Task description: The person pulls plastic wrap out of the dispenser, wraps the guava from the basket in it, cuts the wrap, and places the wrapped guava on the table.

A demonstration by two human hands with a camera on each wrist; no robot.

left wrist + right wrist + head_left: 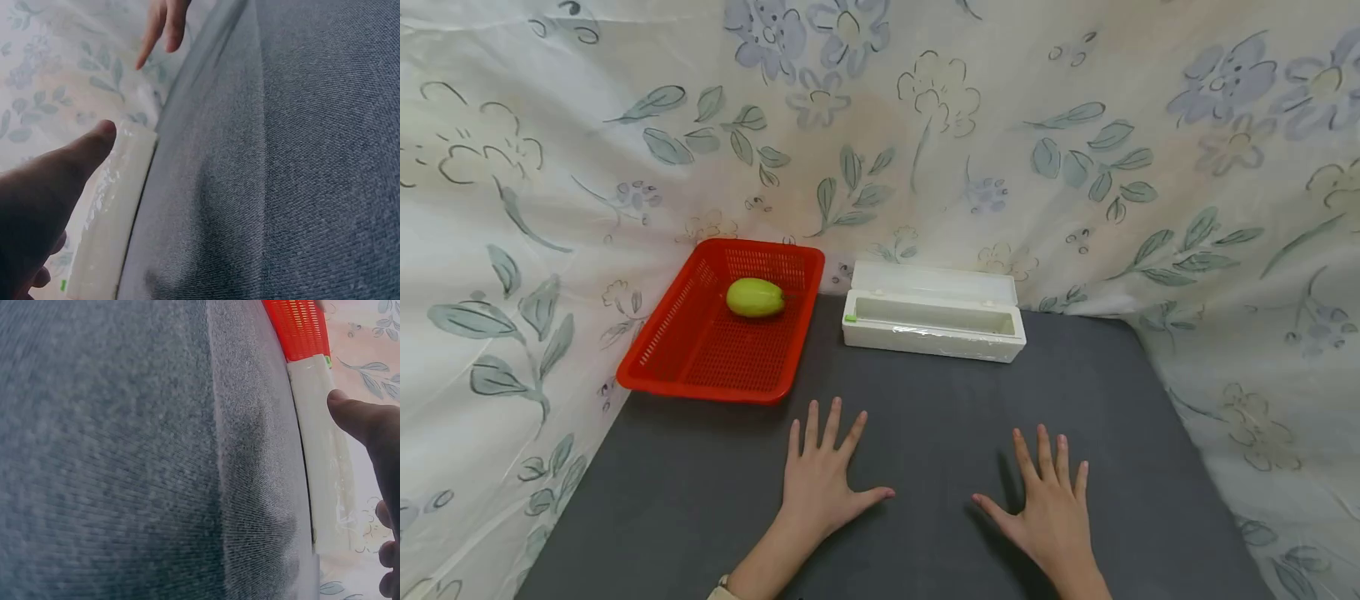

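Note:
My left hand [822, 492] hovers palm down over the grey table with its fingers spread, holding nothing. To the right, my right hand [1051, 512] has the same spread and is bare too, its shadow falling on the cloth beside it. Beyond the left fingertips lies a red plastic basket [700, 389] with perforated walls. A yellow-green oval fruit or vegetable [756, 297] rests in its far part. Past both hands, at the back middle, a long white box [934, 340] stands with its hinged lid [934, 283] raised; its inside trough shows.
A grey cloth [925, 433] covers the table. Floral curtains [880, 125] hang behind the basket and box and along both sides. A small green mark [851, 317] sits on the box's left end. The basket stands close to the left curtain.

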